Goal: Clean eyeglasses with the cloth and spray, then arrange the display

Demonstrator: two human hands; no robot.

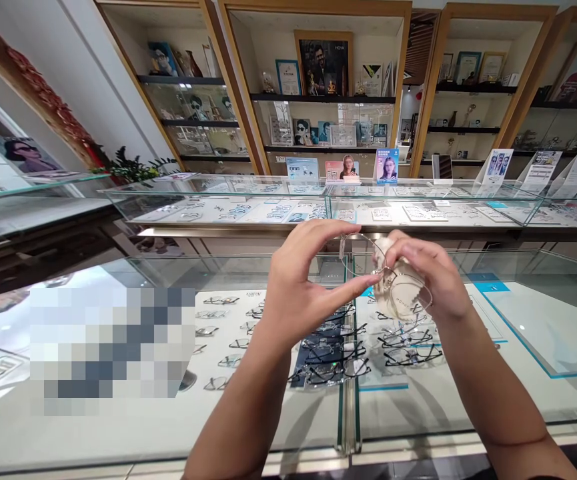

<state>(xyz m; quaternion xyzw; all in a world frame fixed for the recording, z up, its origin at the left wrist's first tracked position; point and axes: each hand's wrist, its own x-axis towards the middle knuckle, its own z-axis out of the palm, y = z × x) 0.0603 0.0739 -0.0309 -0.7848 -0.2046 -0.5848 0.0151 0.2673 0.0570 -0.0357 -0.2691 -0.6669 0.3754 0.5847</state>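
A pair of thin-rimmed round eyeglasses (387,269) is held up over the glass counter between my two hands. My left hand (293,287) has its thumb and fingers closed around one lens, gripping the rim at top and bottom. A cream cleaning cloth (401,303) is bunched in my right hand (433,273), whose thumb and fingers pinch near the bridge and the other lens. Some printed letters show on the cloth behind that lens. Part of the cloth is hidden behind my right fingers.
Rows of eyeglasses (318,360) lie inside the glass display case (313,433) below my hands. Another glass case (208,190) with frames and standing cards is farther back. Wooden shelves (323,98) with pictures line the wall. A blurred-out patch (113,350) covers the left counter.
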